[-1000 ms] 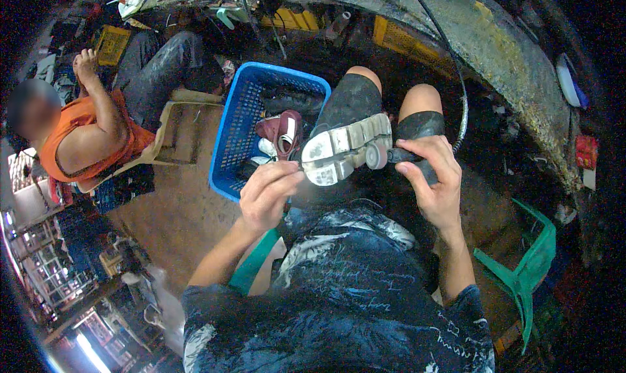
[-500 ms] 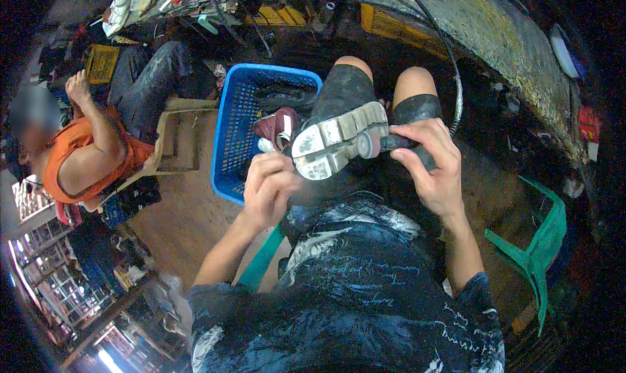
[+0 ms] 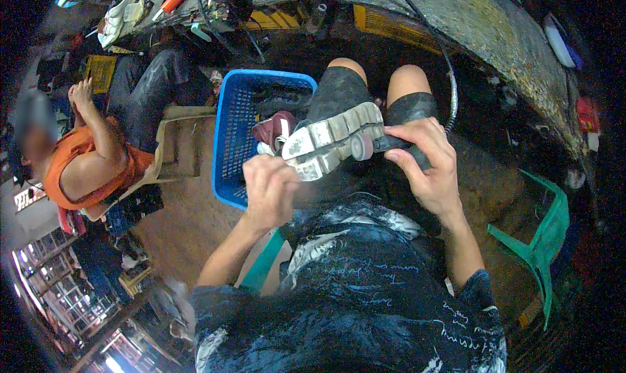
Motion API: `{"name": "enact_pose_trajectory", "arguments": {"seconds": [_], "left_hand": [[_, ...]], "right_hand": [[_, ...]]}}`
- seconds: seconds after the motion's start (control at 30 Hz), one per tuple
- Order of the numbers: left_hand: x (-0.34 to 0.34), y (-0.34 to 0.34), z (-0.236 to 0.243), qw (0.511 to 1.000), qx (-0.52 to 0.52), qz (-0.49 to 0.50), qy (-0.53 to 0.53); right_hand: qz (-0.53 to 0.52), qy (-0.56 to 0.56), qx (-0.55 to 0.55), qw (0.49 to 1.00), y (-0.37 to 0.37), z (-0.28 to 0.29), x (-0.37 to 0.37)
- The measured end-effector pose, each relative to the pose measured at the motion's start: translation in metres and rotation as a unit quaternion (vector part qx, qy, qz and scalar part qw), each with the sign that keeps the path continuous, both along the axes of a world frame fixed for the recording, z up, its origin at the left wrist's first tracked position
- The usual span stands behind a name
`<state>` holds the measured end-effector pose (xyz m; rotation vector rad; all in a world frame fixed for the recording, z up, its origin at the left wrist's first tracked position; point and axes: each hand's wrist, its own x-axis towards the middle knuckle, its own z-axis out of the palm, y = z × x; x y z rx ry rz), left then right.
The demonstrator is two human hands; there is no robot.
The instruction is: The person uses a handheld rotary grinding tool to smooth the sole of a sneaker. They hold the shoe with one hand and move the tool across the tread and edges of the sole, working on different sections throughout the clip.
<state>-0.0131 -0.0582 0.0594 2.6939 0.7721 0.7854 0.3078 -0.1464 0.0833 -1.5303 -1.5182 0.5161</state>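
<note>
A shoe [image 3: 337, 129] lies sole up across my lap, its pale chunky tread facing me. My left hand [image 3: 269, 189] is closed on its toe end, with the fingertips partly hidden. In my right hand [image 3: 428, 159] is a dark rotary grinder [image 3: 390, 143], gripped between thumb and fingers. Its round, greyish-pink grinding wheel [image 3: 362, 147] sits at the near edge of the sole, around the middle; whether it touches the rubber I cannot tell. Pale dust hazes the air just below the sole.
A blue plastic basket [image 3: 219, 136] holding a maroon shoe [image 3: 277, 126] stands left of my knees. A dark hose [image 3: 451, 79] curves down at the right. A co-worker in orange [image 3: 98, 161] sits at left. A green plastic stool [image 3: 544, 236] lies at right; a worn bench [image 3: 482, 34] runs behind.
The shoe and both hands have shifted slightly left in view. The grinding wheel has slid a little along the near side of the sole. Both holds stay the same.
</note>
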Motion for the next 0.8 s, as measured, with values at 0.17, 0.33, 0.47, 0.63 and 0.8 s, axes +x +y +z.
{"name": "enact_pose_trajectory", "arguments": {"seconds": [0.17,0.33,0.47,0.63,0.8], "left_hand": [[0.005,0.008,0.04,0.995,-0.044,0.09,-0.024],[0.039,-0.005,0.058,0.984,0.022,0.095,0.15],[0.054,-0.009,0.065,0.971,0.019,0.099,0.217],[0.053,-0.002,0.076,0.959,-0.025,0.069,0.274],[0.062,-0.004,0.064,0.93,0.055,0.041,0.361]], "right_hand": [[-0.001,0.001,-0.012,1.0,0.001,0.001,0.0],[0.001,0.0,-0.01,1.0,0.001,0.0,0.002],[-0.002,0.009,-0.005,1.0,-0.001,-0.001,0.004],[-0.001,-0.001,-0.009,1.0,-0.001,-0.002,0.005],[0.0,-0.001,-0.006,1.0,-0.002,-0.002,0.005]]}}
